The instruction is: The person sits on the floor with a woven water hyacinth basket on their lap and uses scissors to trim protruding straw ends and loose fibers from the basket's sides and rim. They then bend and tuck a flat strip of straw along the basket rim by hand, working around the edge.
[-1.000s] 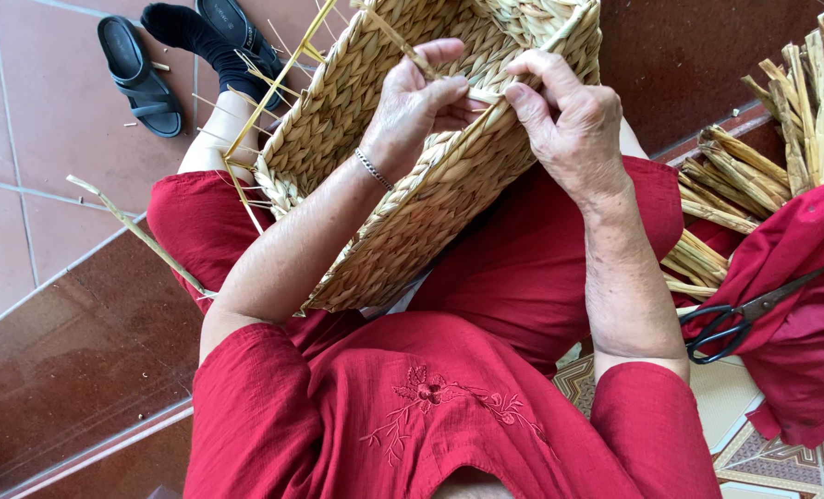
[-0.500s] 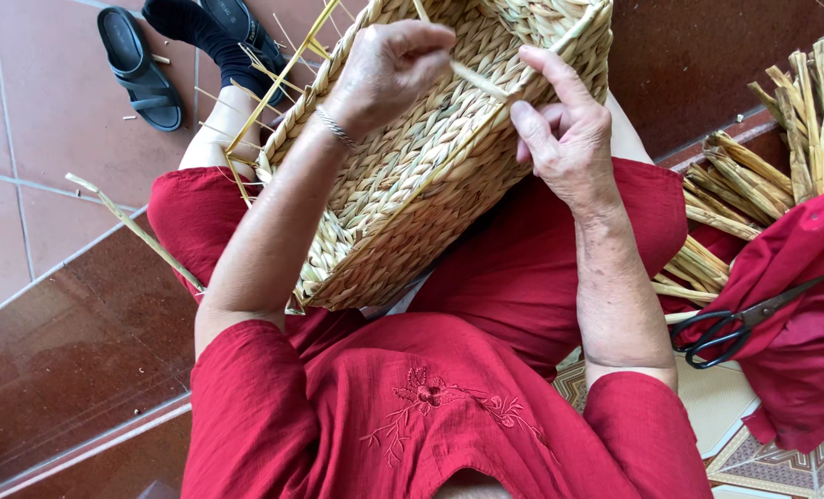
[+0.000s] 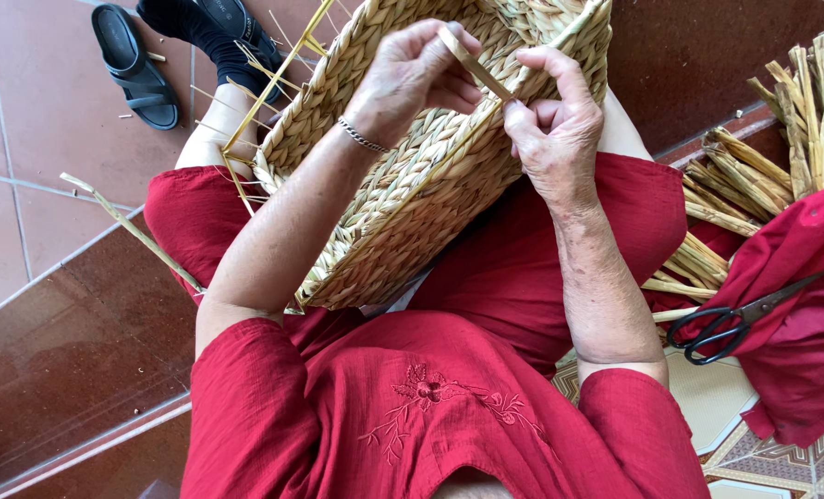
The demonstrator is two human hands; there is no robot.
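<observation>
A woven straw basket (image 3: 412,185) rests tilted on my lap, over red trousers. My left hand (image 3: 412,74), with a thin bracelet on the wrist, pinches a flat pale reed strip (image 3: 475,63) above the basket's rim. My right hand (image 3: 555,129) grips the rim right beside it, with its thumb and forefinger at the strip's lower end. Loose thin straw stems (image 3: 264,83) stick out from the basket's far left corner.
A bundle of dried reeds (image 3: 781,157) lies at the right. Black scissors (image 3: 735,319) rest on a red cloth (image 3: 800,305) at the right. Black sandals (image 3: 144,55) stand on the tiled floor at the upper left. A single reed (image 3: 134,231) lies by my left knee.
My left hand went up off the rim and came back down toward my right hand, now pinching the reed strip. My right hand closed onto the rim.
</observation>
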